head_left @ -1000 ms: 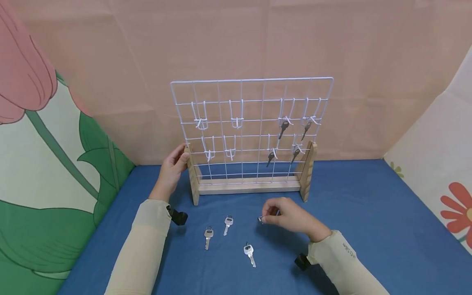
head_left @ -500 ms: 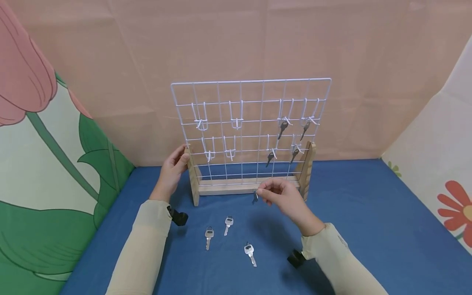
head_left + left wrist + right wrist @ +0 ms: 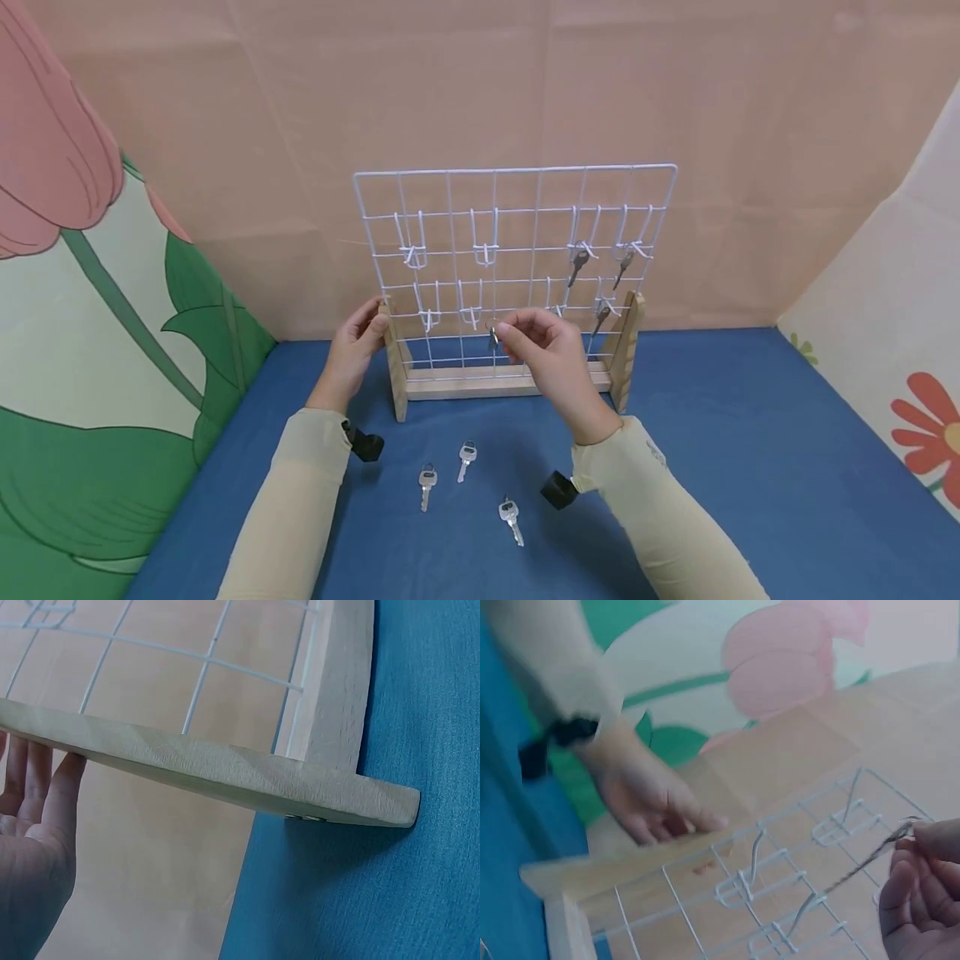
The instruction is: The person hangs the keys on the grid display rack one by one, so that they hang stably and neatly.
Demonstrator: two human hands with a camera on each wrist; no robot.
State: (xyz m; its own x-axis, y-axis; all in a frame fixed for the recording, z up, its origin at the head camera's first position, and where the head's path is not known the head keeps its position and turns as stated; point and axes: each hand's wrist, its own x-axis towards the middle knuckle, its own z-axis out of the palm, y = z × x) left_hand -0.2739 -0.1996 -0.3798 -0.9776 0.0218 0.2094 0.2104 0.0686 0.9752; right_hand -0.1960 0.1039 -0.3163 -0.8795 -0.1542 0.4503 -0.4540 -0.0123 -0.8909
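A white wire grid rack (image 3: 491, 171) with hooks stands on a wooden base (image 3: 465, 385). My left hand (image 3: 351, 354) holds its left wooden upright (image 3: 393, 367); in the left wrist view the fingers (image 3: 61, 787) lie against the upright's outer side. Between right thumb and fingertips I pinch a small key (image 3: 492, 338) by its ring end; it hangs in front of the lower part of the grid. That right hand (image 3: 551, 354) is just right of an unoccupied lower hook (image 3: 470, 315). In the right wrist view the key (image 3: 866, 861) slants close to the hooks.
Three silver keys (image 3: 427, 487) (image 3: 467, 460) (image 3: 511, 521) lie on the blue cloth (image 3: 750, 467) before the rack. Keys (image 3: 579, 265) (image 3: 625, 268) (image 3: 602, 318) hang on right-side hooks; the right hand covers part of the lower row. A beige backdrop (image 3: 225, 108) stands behind.
My right hand has lifted the key from near the cloth, moving up and left to the front of the grid. The left hand has stayed at the upright.
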